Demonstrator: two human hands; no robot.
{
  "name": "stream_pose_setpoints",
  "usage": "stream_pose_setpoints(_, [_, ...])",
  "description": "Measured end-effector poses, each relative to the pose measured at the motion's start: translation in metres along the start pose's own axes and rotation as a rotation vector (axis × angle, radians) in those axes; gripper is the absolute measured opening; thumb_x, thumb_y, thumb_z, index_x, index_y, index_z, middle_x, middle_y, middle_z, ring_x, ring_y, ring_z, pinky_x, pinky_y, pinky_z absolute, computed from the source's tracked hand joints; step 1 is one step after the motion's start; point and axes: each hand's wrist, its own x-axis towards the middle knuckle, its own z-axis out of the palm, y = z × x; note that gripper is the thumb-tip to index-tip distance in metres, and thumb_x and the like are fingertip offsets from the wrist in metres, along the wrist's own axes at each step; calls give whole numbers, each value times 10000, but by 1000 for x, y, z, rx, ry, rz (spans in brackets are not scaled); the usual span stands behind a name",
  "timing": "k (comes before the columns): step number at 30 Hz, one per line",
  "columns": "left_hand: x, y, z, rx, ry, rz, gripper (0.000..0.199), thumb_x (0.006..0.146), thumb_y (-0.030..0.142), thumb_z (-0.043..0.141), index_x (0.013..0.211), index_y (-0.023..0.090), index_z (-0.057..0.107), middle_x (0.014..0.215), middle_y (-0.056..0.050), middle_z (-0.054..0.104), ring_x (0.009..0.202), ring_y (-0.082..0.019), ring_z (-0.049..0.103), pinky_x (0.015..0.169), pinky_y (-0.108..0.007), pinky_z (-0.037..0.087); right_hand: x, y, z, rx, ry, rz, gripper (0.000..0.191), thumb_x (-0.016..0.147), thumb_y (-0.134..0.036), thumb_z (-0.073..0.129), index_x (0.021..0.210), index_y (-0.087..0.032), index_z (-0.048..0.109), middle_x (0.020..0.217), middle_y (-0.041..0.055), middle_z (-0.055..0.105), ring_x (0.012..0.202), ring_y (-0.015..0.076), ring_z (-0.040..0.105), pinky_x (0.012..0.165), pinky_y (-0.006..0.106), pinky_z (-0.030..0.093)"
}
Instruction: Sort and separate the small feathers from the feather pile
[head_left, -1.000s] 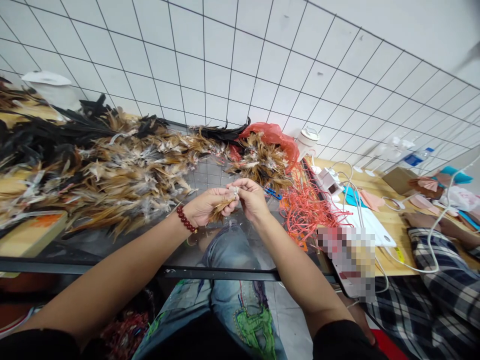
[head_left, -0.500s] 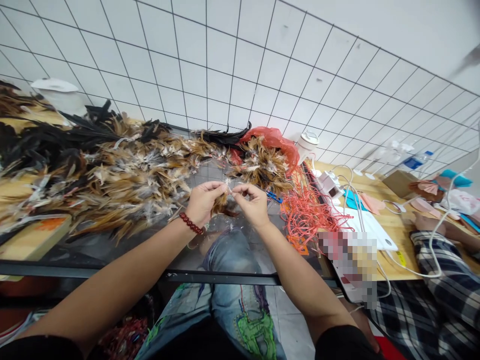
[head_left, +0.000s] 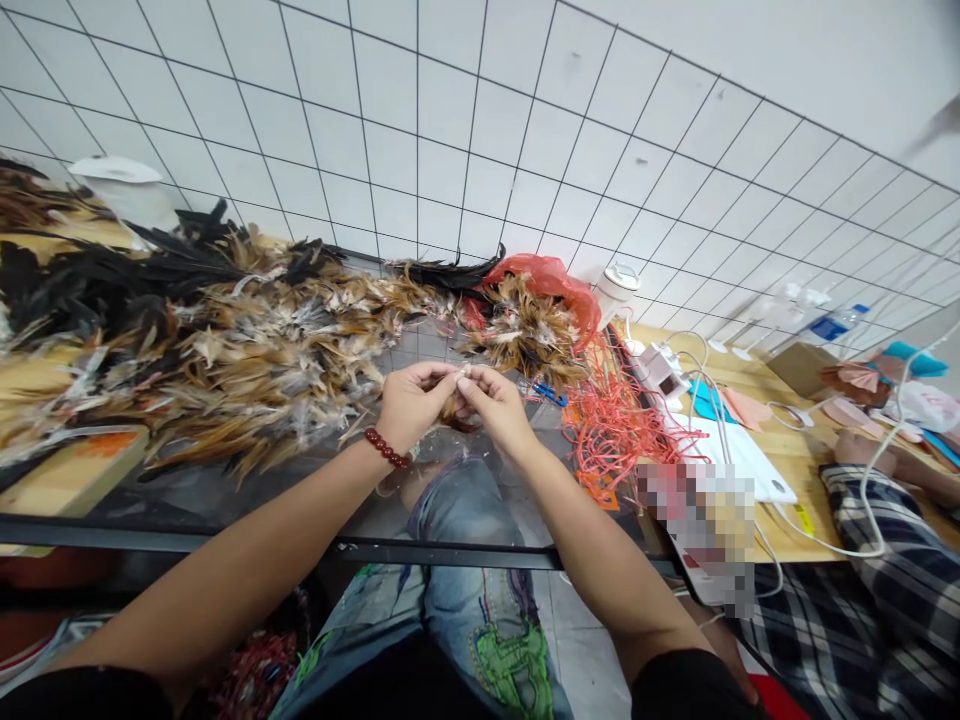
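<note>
My left hand (head_left: 415,402) and my right hand (head_left: 495,402) meet over the glass tabletop (head_left: 352,500), thumbs pressed together. Between them they pinch the pale quill end of a brown feather bunch (head_left: 456,418), whose lower part shows beneath the fingers. The exact grip point is mostly hidden by the fingertips. A wide heap of brown and cream feathers (head_left: 277,370) lies left of my hands. Just beyond my right hand is a smaller feather pile (head_left: 529,325), resting against a red plastic bag (head_left: 559,285). A blue clip-like item (head_left: 551,394) lies beside my right hand.
Tangled coral-red strings (head_left: 622,410) cover the table to the right, near a white charger (head_left: 660,368) with cables. A lidded white cup (head_left: 617,290) stands by the wire grid (head_left: 450,130). At far right sits a person in a plaid sleeve (head_left: 885,530).
My hands have come together, the right one shifting slightly left, so that the fingertips now touch and cover more of the feather bunch. The surrounding things look unmoved.
</note>
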Motion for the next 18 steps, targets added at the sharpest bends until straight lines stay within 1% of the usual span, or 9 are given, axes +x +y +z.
stream_pose_setpoints(2, [-1, 1, 0, 29, 3, 12, 214, 612, 335, 739, 702, 141, 723, 678, -56, 716, 607, -156, 622, 594, -256, 491, 0, -1, 0, -38, 1, -17, 307, 715, -469, 673, 767, -176, 597, 596, -36, 562, 479, 73, 508, 458, 194, 404])
stream_pose_setpoints(3, [-1, 0, 0, 40, -1, 16, 204, 619, 325, 731, 703, 139, 722, 680, -57, 715, 609, -157, 624, 598, -257, 493, 0, -2, -1, -47, 15, -27, 303, 721, -465, 667, 740, -173, 588, 580, -39, 552, 455, 65, 489, 440, 189, 379])
stream_pose_setpoints(6, [-2, -1, 1, 83, -22, 48, 167, 635, 287, 711, 713, 140, 720, 693, -56, 712, 624, -159, 629, 618, -265, 497, 0, -2, -3, -51, 92, -46, 297, 716, -455, 667, 752, -169, 594, 572, -44, 545, 428, 59, 454, 422, 191, 337])
stream_pose_setpoints(8, [-1, -1, 0, 120, -44, 107, 144, 641, 278, 703, 702, 148, 717, 707, -56, 705, 650, -163, 629, 645, -276, 499, 2, -1, -5, -66, 144, -44, 297, 700, -450, 677, 750, -168, 597, 558, -47, 538, 418, 58, 424, 421, 198, 315])
stream_pose_setpoints(11, [2, 0, -2, 163, -71, 228, 130, 666, 294, 687, 676, 168, 715, 776, -63, 695, 754, -175, 632, 745, -302, 495, 5, 4, -11, -113, 193, -58, 280, 699, -437, 674, 704, -170, 591, 524, -61, 491, 433, 59, 366, 448, 206, 291])
stream_pose_setpoints(13, [5, 0, -5, 207, -68, 268, 126, 675, 300, 679, 650, 180, 707, 827, -65, 687, 812, -180, 622, 805, -319, 475, 7, 6, -16, -167, 205, -96, 260, 705, -418, 666, 678, -171, 588, 527, -62, 469, 475, 66, 361, 491, 210, 299])
stream_pose_setpoints(16, [11, 0, -9, 253, -81, 221, 149, 663, 305, 689, 582, 182, 668, 834, -58, 669, 827, -181, 596, 811, -321, 450, 8, 5, -21, -241, 179, -141, 232, 712, -388, 656, 662, -172, 588, 569, -50, 488, 541, 83, 395, 552, 218, 321])
stream_pose_setpoints(18, [13, -1, -11, 165, -102, 109, 184, 658, 324, 702, 568, 174, 647, 796, -47, 653, 783, -165, 578, 753, -295, 445, 7, 3, -23, -277, 138, -142, 222, 715, -383, 651, 671, -172, 598, 587, -42, 501, 564, 93, 411, 574, 225, 329])
